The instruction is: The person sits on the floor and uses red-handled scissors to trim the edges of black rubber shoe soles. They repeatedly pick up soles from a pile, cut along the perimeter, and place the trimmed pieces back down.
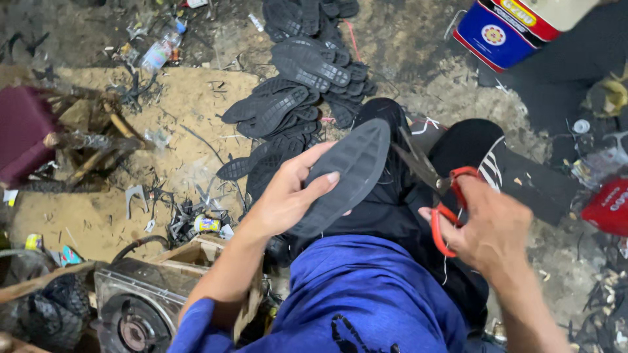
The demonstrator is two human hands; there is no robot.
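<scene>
My left hand point(288, 193) grips a black rubber shoe sole point(350, 171), tread side up, over my lap. My right hand point(490, 229) holds red-handled scissors point(439, 189), fingers through the loops. The open dark blades point up-left toward the right edge of the sole. Below both hands lie my blue shirt point(366, 301) and black trousers point(392, 216).
A pile of black soles point(301, 85) lies on the sandy ground ahead. A plastic bottle point(160, 49) sits at far left, a blue and red tin can point(504, 29) at top right. A wooden box and metal burner point(140, 307) are at lower left, with rubber scraps around.
</scene>
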